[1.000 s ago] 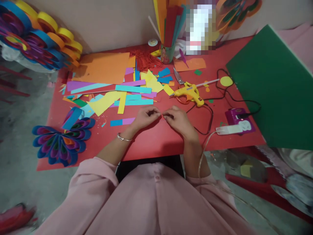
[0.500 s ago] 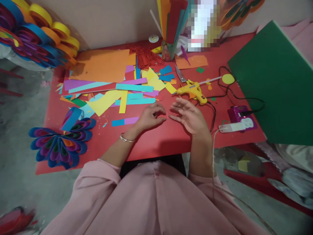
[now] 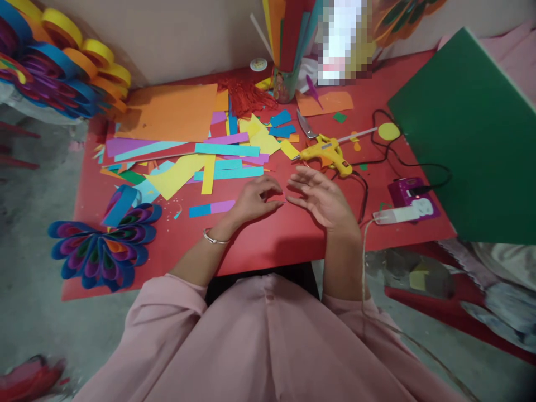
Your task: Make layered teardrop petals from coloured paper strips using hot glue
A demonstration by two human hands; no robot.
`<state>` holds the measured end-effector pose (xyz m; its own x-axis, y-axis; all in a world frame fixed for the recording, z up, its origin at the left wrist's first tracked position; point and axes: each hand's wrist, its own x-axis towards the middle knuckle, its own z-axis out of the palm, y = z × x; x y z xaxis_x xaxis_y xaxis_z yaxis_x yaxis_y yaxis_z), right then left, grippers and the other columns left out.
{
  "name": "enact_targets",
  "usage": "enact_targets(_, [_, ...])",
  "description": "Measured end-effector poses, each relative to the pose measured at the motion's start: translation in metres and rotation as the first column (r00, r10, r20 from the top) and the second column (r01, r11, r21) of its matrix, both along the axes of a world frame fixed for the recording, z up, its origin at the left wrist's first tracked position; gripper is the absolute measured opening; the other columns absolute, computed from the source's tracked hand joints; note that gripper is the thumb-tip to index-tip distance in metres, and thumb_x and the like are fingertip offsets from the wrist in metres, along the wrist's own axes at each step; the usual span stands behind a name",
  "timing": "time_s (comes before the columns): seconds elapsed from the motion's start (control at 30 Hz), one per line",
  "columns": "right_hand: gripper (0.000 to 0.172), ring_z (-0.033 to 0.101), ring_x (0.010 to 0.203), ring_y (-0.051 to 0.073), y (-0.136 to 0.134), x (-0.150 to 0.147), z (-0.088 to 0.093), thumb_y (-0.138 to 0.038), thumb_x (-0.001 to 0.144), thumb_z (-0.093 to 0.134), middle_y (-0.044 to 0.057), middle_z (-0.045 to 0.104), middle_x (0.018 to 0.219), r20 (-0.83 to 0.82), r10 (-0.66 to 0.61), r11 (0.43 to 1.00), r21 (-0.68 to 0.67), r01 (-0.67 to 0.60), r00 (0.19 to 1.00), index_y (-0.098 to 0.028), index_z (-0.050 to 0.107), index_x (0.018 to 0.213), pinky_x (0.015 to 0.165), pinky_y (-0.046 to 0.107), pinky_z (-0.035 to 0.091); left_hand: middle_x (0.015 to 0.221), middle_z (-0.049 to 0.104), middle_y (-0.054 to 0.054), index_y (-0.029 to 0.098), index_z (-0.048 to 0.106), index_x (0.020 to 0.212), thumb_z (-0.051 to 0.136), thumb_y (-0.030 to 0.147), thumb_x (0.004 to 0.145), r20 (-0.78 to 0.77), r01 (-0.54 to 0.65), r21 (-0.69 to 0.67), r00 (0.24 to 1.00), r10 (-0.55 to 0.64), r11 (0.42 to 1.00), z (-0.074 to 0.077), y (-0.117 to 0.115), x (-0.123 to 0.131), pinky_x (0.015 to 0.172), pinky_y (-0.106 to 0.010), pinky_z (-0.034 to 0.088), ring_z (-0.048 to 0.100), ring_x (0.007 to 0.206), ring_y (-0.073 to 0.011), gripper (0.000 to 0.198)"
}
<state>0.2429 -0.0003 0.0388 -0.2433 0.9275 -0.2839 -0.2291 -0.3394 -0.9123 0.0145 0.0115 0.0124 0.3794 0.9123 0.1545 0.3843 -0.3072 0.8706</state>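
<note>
A purple scrap (image 3: 285, 197) sits between our spread right hand (image 3: 324, 199) and half-curled left hand (image 3: 257, 199), whose hold we cannot tell

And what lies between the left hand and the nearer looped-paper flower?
In the head view, a blue-and-purple paper strip and small scraps on the red table.

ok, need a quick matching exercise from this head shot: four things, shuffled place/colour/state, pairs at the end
Things
1. right hand
2. glue gun
3. bracelet
4. large board

Descriptions
A. yellow, lying on the table among paper scraps and a cord
B. dark green, over the table's right end
C. silver-coloured, around the left wrist
D. fingers extended, palm partly showing

Pairs: 1-D, 2-A, 3-C, 4-B
</note>
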Motion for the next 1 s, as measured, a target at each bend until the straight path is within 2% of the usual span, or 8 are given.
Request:
enact_targets(0.4, [0.049, 0.068, 0.137, 0.028, -0.001, 0.001, 0.0, -0.04, 0.085, 0.076, 0.004, 0.074, 0.141, -0.028, 0.036, 0.999, 0.001, -0.036, 0.999, -0.036, 0.069, 0.133, 0.106, 0.055, 0.063, 0.11, 0.077, -0.008, 0.019, 0.078, 0.106, 0.088, 0.031, 0.083, -0.036, 0.008, 0.038, 0.999, -0.007, 0.999, 0.0, -0.001, 0.001, 0.069, -0.029, 0.047, 0.055, 0.076, -0.0137, 0.028])
enact_targets(0.53, [0.046, 0.07, 0.132, 0.028, -0.001, -0.003, -0.005, -0.045, 0.087, 0.075, 0.005, 0.075, 0.136, 0.019, 0.045, 0.996, 0.074, -0.046, 0.999, -0.037, 0.07, 0.131, 0.104, 0.054, 0.064, 0.1, 0.075, -0.005, 0.02, 0.079, 0.112, 0.087, 0.03, 0.083, -0.081, -0.013, 0.011, 0.997, 0.013, 1.0, 0.0, -0.001, 0.001, 0.068, -0.029, 0.046, 0.053, 0.072, -0.0135, 0.031])
enact_targets(0.63, [0.037, 0.073, 0.123, 0.028, 0.003, -0.004, -0.009, -0.047, 0.094, 0.066, 0.007, 0.076, 0.127, 0.207, -0.119, 0.966, 0.252, 0.065, 0.971, -0.035, 0.072, 0.128, 0.104, 0.054, 0.063, 0.09, 0.07, -0.002, 0.021, 0.08, 0.112, 0.084, 0.029, 0.082, -0.091, -0.028, 0.004, 0.995, 0.028, 1.0, -0.001, -0.001, 0.001, 0.067, -0.03, 0.044, 0.052, 0.07, -0.0139, 0.032])
enact_targets(0.7, [0.035, 0.069, 0.127, 0.033, 0.009, -0.001, -0.007, -0.044, 0.1, 0.06, 0.012, 0.074, 0.13, 0.455, -0.326, 0.893, 0.435, 0.113, 0.829, -0.031, 0.072, 0.13, 0.108, 0.056, 0.058, 0.089, 0.068, -0.001, 0.021, 0.081, 0.112, 0.083, 0.027, 0.081, -0.077, -0.026, 0.016, 0.997, 0.027, 1.0, -0.002, -0.001, 0.0, 0.067, -0.03, 0.044, 0.05, 0.069, -0.0133, 0.032])
enact_targets(0.77, [0.038, 0.061, 0.136, 0.04, 0.018, 0.004, -0.002, -0.041, 0.101, 0.06, 0.019, 0.07, 0.138, 0.695, -0.469, 0.847, 0.528, 0.056, 0.545, -0.025, 0.07, 0.134, 0.11, 0.06, 0.053, 0.087, 0.067, 0.0, 0.02, 0.081, 0.113, 0.081, 0.027, 0.081, -0.061, -0.024, 0.028, 0.998, 0.026, 0.999, -0.003, -0.001, 0.0, 0.066, -0.029, 0.043, 0.049, 0.067, -0.0126, 0.033])
enact_targets(0.87, [0.047, 0.057, 0.135, 0.046, 0.032, 0.012, 0.008, -0.044, 0.101, 0.065, 0.025, 0.067, 0.14, 0.879, -0.456, 0.886, 0.463, -0.022, 0.135, -0.018, 0.066, 0.14, 0.106, 0.061, 0.049, 0.083, 0.065, 0.001, 0.02, 0.08, 0.113, 0.079, 0.027, 0.081, -0.041, -0.035, 0.03, 0.998, 0.036, 0.999, -0.004, -0.001, 0.0, 0.065, -0.028, 0.042, 0.049, 0.066, -0.0121, 0.033])
enact_targets(0.93, [0.051, 0.06, 0.127, 0.045, 0.041, 0.016, 0.012, -0.048, 0.101, 0.066, 0.027, 0.068, 0.137, 0.918, -0.397, 0.917, 0.397, -0.033, -0.005, -0.014, 0.067, 0.139, 0.102, 0.06, 0.049, 0.082, 0.064, 0.001, 0.02, 0.08, 0.112, 0.077, 0.026, 0.081, -0.045, -0.036, 0.019, 0.998, 0.037, 0.999, -0.004, -0.001, 0.0, 0.064, -0.028, 0.041, 0.049, 0.067, -0.0119, 0.032])
enact_targets(1.0, [0.052, 0.063, 0.12, 0.044, 0.048, 0.018, 0.012, -0.051, 0.1, 0.067, 0.028, 0.07, 0.133, 0.937, -0.346, 0.938, 0.344, -0.041, -0.058, -0.013, 0.07, 0.135, 0.098, 0.057, 0.049, 0.081, 0.063, 0.001, 0.021, 0.08, 0.111, 0.076, 0.024, 0.08, -0.049, -0.031, 0.02, 0.998, 0.032, 0.999, -0.004, -0.001, 0.001, 0.063, -0.027, 0.04, 0.049, 0.067, -0.012, 0.031])
